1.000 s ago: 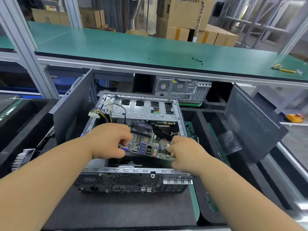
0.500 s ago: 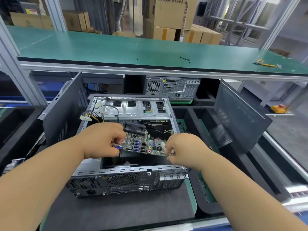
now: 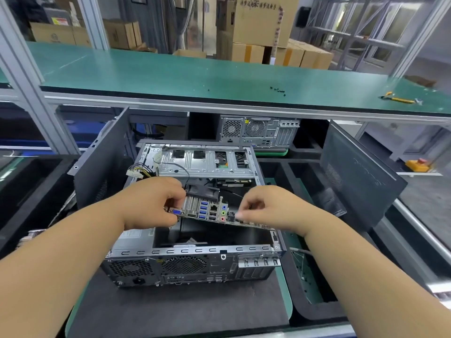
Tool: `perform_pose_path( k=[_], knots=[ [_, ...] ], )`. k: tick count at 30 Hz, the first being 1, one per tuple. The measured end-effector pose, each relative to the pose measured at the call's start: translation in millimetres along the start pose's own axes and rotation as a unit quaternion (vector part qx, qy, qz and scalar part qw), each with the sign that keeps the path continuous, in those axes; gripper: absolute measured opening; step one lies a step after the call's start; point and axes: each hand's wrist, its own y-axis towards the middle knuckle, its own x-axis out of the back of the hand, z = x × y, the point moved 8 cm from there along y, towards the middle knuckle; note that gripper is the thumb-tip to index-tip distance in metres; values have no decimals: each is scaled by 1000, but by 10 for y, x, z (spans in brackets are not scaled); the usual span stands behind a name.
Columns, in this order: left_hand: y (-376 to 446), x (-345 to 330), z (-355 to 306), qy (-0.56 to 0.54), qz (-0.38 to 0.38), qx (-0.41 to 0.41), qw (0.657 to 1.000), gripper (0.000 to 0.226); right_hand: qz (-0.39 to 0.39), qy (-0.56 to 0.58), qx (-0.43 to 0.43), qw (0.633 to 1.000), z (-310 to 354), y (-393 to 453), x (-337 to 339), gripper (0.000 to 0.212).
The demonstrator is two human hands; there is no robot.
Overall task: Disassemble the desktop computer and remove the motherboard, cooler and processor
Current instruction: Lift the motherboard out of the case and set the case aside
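An open desktop case lies on its side on a dark mat, rear panel facing me. Above its opening the motherboard is held tilted, its port row of blue USB and coloured audio jacks toward me. The cooler, a finned heatsink under a black shroud, sits on the board. My left hand grips the board's left end by the blue VGA port. My right hand pinches its right edge. The processor is hidden under the cooler.
A loose power-cable bundle hangs at the case's back left. Removed side panels lean at the left and right. Another tower stands behind. The green shelf above holds small screws and a yellow tool.
Both hands have lifted the motherboard higher out of the case and a little toward me; more of the empty case floor shows beneath it.
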Motion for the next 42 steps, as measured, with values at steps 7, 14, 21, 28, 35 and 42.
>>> perform_pose_path(
  k=[7,14,21,28,35,42],
  knots=[
    [-63,-46,21,2,-5,24,1000,25,22,104,-121,987,-141,640,-299,65],
    [-81,-52,19,0,-12,35,999,26,115,213,-182,953,-119,1036,-655,78],
    [-112,-52,47,-43,-38,55,997,19,121,281,-183,934,-99,1144,-768,42],
    [-306,-9,305,-50,-168,149,973,54,87,344,-193,915,-136,1148,-732,44],
    [-417,44,524,-161,-182,256,936,61,129,390,-203,889,-101,1130,-732,41],
    [-421,418,398,-201,-276,197,919,43,140,413,-172,883,-17,1107,-638,57]
  ],
)
